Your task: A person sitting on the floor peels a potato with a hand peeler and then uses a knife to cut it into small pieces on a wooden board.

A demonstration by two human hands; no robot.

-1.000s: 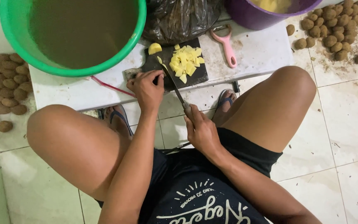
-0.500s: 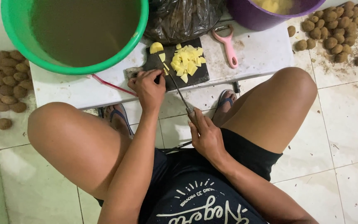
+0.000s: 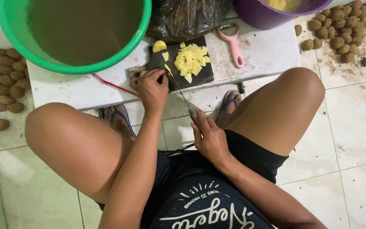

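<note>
Head view looks down on a low white table (image 3: 267, 55) standing on a pale tiled floor (image 3: 352, 127). The right hand (image 3: 208, 138) is closed around the handle of a knife (image 3: 178, 90), whose blade reaches onto a dark cutting board (image 3: 200, 78) with yellow potato cubes (image 3: 190, 62). The left hand (image 3: 151, 89) rests with curled fingers at the board's near edge (what it pins is hidden). Brown potatoes (image 3: 1, 85) lie on the floor beside a green bucket (image 3: 9, 25); a pink peeler (image 3: 232, 44) lies on the table.

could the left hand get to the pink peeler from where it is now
Probably yes: the left hand rests at the dark cutting board's near edge, and the pink peeler lies uncovered on the white table just beyond, though the knife crosses between.
</note>
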